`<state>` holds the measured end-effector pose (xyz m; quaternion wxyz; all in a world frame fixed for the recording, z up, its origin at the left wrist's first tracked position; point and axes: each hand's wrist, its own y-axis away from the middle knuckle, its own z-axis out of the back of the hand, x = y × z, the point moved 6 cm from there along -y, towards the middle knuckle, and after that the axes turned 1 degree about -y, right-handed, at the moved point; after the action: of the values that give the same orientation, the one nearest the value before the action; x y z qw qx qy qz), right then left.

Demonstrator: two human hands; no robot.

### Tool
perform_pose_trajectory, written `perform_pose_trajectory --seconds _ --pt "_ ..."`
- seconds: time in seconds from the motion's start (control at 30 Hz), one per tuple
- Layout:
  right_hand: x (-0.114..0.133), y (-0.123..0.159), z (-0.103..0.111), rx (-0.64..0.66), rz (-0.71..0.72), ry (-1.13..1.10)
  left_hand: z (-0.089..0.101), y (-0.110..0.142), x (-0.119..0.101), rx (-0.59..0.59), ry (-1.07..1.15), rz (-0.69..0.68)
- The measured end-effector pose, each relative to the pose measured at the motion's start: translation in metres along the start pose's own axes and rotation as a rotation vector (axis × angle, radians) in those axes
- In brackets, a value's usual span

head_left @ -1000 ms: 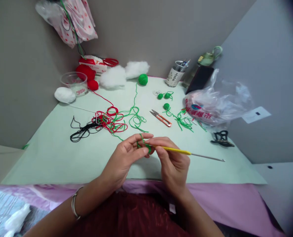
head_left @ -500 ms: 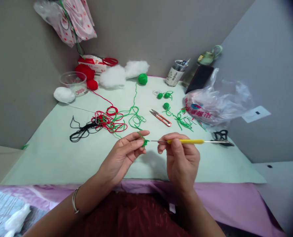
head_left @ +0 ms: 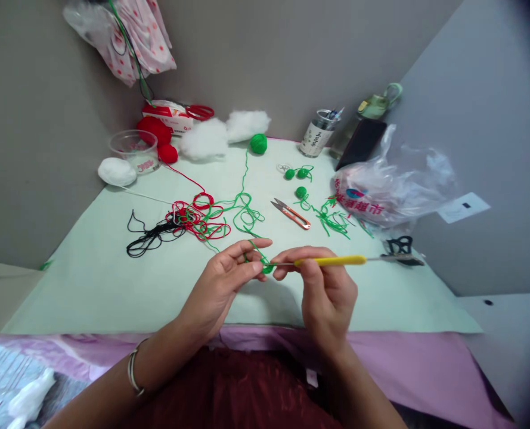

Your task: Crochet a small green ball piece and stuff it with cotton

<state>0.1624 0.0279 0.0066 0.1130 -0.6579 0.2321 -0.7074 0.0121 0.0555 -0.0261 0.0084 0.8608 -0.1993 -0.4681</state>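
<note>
A small green crochet piece (head_left: 267, 269) is pinched between the thumb and fingers of my left hand (head_left: 222, 280), with green yarn running up over the raised forefinger. My right hand (head_left: 329, 289) grips a crochet hook (head_left: 331, 261) by its yellow handle. The hook's thin metal tip reaches the piece; whether it passes through a stitch is too small to tell. Beyond my hands, loose green yarn (head_left: 245, 208) leads back to a green yarn ball (head_left: 258, 143). Orange-handled thread snips (head_left: 291, 214) lie flat on the table, in front of small green crocheted balls (head_left: 300, 192).
Tangled red yarn (head_left: 202, 223) and black yarn (head_left: 151, 235) lie left. White stuffing (head_left: 204, 140), red yarn balls (head_left: 167, 154) and a clear tub (head_left: 135, 152) stand behind. On the right are yarn scraps (head_left: 334, 220), a plastic bag (head_left: 381, 190), a pen cup (head_left: 317, 136) and a phone (head_left: 362, 143).
My right hand has moved left and slightly down, bringing the hook's tip from just beside the green piece onto it. The green yarn now stretches from the left forefinger down to the hook.
</note>
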Motion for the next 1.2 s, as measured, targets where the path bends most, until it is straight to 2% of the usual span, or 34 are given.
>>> perform_pose_trajectory --seconds 0.13,0.2,0.27,0.37,0.43,0.5,0.6,0.8,1.2 --pt "0.015 0.013 -0.011 0.122 0.382 0.466 -0.002 0.001 0.007 -0.007 0.088 0.027" --pt "0.014 0.017 -0.015 0.142 0.449 0.538 -0.004 0.001 0.013 0.033 0.176 0.095" --pt "0.011 0.014 -0.010 0.074 0.373 0.424 -0.004 0.000 0.016 0.062 0.229 0.156" --pt "-0.001 0.004 0.001 -0.064 0.097 0.060 0.000 -0.002 0.014 0.014 0.215 0.149" --pt "-0.009 0.000 0.001 -0.071 -0.061 -0.138 0.001 -0.002 0.010 -0.011 0.164 0.114" --pt "-0.013 -0.002 -0.003 -0.036 -0.134 -0.213 -0.003 -0.002 0.008 0.010 0.111 0.085" --pt "-0.016 -0.001 -0.007 -0.004 -0.151 -0.173 -0.008 -0.001 0.006 0.035 0.065 0.035" --pt "-0.017 0.002 -0.008 -0.011 -0.170 -0.193 -0.005 -0.002 0.006 0.005 0.035 0.015" --pt "-0.010 0.001 -0.008 -0.064 -0.093 -0.057 -0.001 -0.003 0.006 -0.075 0.024 -0.021"
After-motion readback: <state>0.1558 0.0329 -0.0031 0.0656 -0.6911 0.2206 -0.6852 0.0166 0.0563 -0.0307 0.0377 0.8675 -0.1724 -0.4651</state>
